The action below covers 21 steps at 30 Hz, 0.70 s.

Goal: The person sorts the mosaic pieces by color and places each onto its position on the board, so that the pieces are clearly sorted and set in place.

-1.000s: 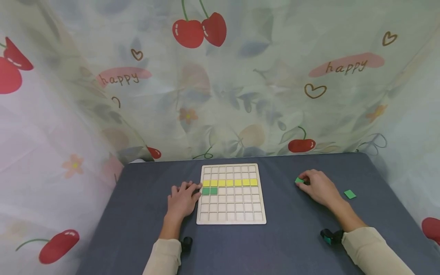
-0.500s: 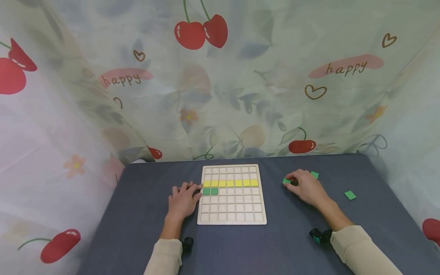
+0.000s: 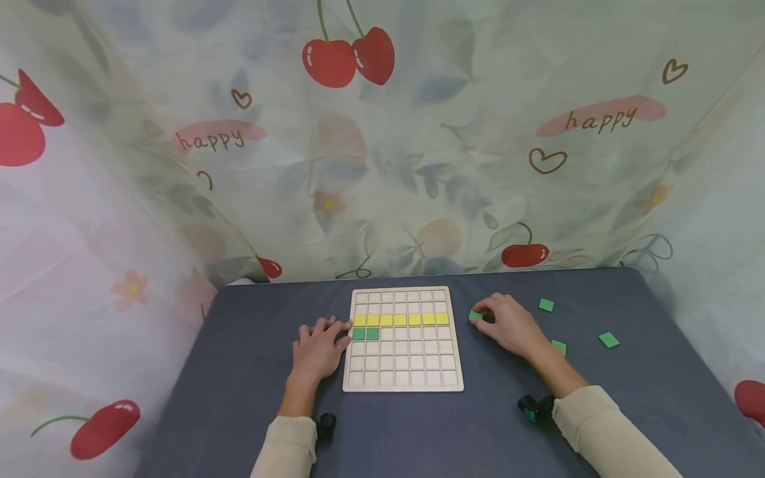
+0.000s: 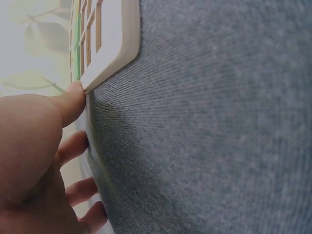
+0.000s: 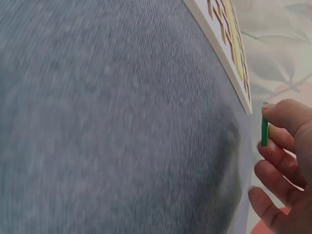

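Observation:
A pale wooden grid board (image 3: 403, 382) lies on the dark cloth, with a full row of yellow square tiles (image 3: 400, 320) and two green tiles (image 3: 366, 334) at the left of the row below. My left hand (image 3: 318, 348) rests at the board's left edge, thumb and fingertips touching its side, fingers relaxed on the cloth. Just right of the board, my right hand (image 3: 508, 323) pinches a green square tile (image 5: 264, 127) between thumb and fingers. In the right wrist view that tile stands edge-on, close to the board's rim.
Loose green tiles lie on the cloth to the right: one at the back (image 3: 546, 305), another farther right (image 3: 609, 340), and a third (image 3: 558, 346) partly behind my right wrist. A printed curtain (image 3: 382, 166) hangs behind the table. Black cameras are strapped to both wrists.
My right hand has moved left toward the board with the pinched green tile, uncovering loose tiles behind it. The left hand and the board stay in place.

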Available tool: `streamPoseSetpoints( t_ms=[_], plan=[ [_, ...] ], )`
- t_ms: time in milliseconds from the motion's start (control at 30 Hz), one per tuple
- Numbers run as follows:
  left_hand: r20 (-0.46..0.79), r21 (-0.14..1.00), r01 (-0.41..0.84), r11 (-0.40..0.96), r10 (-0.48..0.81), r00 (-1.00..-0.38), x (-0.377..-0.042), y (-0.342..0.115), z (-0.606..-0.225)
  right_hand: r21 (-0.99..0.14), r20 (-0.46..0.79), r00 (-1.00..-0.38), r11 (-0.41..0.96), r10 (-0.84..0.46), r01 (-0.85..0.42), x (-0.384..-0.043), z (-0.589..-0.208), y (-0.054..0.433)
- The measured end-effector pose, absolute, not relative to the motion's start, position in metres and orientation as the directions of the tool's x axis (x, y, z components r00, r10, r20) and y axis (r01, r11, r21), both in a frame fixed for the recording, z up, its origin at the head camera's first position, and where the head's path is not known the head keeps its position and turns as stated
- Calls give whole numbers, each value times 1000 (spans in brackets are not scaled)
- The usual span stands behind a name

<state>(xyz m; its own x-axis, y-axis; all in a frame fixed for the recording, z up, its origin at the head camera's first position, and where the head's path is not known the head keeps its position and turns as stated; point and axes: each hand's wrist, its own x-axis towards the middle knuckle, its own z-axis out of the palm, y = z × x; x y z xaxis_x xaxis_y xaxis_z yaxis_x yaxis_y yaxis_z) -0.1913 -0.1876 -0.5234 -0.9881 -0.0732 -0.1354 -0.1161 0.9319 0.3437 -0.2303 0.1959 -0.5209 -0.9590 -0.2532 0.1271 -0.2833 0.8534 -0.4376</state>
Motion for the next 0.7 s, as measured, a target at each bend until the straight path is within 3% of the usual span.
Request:
streamPoseSetpoints(
  t_ms=[700],
  plan=[
    [-120, 336, -102, 936, -65, -991, -191, -189, -526, -477, 180, -935, 804, -306, -355, -232, -521, 153]
  ],
)
